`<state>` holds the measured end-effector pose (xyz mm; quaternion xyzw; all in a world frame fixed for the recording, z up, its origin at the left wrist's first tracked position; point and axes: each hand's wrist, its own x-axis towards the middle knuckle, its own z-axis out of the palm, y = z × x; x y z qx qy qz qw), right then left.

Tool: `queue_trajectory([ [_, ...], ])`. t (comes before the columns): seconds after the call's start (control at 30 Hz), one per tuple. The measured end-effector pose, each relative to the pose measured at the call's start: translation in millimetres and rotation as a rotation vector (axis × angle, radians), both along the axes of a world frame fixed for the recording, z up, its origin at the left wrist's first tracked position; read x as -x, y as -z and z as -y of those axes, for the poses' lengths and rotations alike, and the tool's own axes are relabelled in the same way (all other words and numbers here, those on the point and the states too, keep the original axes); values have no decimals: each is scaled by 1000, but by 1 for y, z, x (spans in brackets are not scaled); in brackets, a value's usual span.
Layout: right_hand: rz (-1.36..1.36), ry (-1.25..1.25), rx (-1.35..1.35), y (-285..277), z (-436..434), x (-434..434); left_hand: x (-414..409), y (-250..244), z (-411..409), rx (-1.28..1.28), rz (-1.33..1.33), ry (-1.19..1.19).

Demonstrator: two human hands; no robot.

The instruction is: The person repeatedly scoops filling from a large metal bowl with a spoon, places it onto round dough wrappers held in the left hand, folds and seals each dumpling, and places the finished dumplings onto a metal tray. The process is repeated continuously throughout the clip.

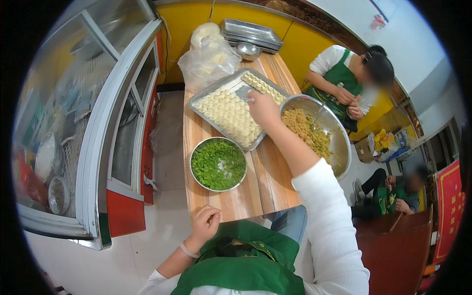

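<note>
My right hand [264,110] reaches over a metal tray [228,85], its fingertips low above the bare strip between two groups of dumplings. Whether a dumpling is between the fingers is hidden by the hand. Tight rows of small pale dumplings [225,112] fill the tray's near left part, and a narrower row [261,84] runs along its far right side. At the table's near edge, my left hand [206,221] is loosely curled with nothing visible in it. Just beyond it stands a round metal bowl of chopped greens [217,162]. A large steel basin [341,147] of minced filling [300,127] is beside my right forearm.
At the wooden table's [271,184] far end are plastic-bagged dough [212,55], stacked metal trays [252,35] and a small metal bowl [247,51]. A glass-fronted cabinet [110,92] borders the left. One person [335,81] works at the right; another person [398,195] sits farther back.
</note>
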<state>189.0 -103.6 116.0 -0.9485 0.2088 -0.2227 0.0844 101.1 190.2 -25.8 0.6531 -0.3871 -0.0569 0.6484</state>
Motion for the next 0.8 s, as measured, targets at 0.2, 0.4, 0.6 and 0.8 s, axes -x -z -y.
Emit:
queue_trajectory([
  [0.2,-87,-286,48,-5,-77,150,4,5,-5,-4,-107,7],
  [0.4,-17,-85,-262,53,-71,310,31,14,-2,19,-178,-2],
  [0.6,344,238,-1002,105,-96,391,79,7,11,-68,-158,134],
  [0.8,225,188,-870,156,-132,400,44,-57,42,-63,237,46],
])
